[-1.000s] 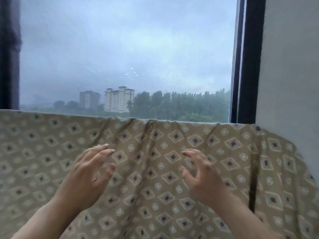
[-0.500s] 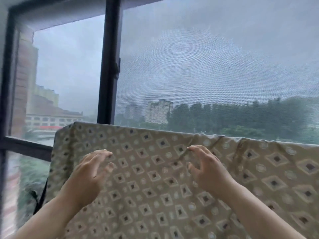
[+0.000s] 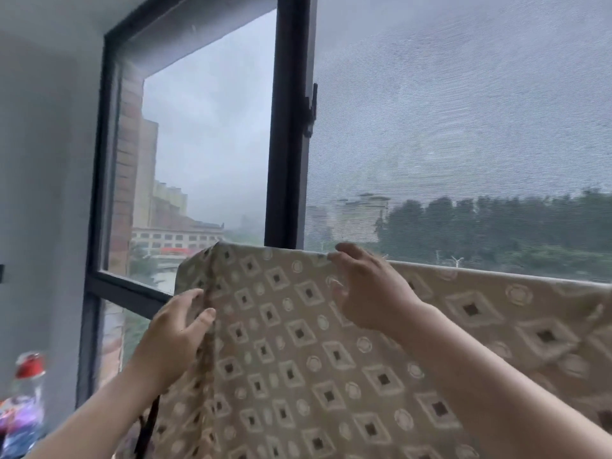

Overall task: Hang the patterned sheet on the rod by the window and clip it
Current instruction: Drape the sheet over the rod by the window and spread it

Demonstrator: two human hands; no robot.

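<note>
One sheet, two hands, one bottle.
One patterned sheet [image 3: 298, 342], a left hand [image 3: 172, 339], a right hand [image 3: 371, 289], and one red-capped bottle [image 3: 26, 392].

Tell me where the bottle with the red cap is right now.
In the head view, the bottle with the red cap stands at the far lower left edge, blurred, against the grey wall, left of the window frame and the left hand.

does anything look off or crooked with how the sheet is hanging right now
Mostly tidy. The patterned sheet lies over the top line fairly evenly, but its left edge is bunched into a vertical fold where the left hand pinches it. The right hand rests at the top edge. No clips show, and nothing looks torn.
</note>
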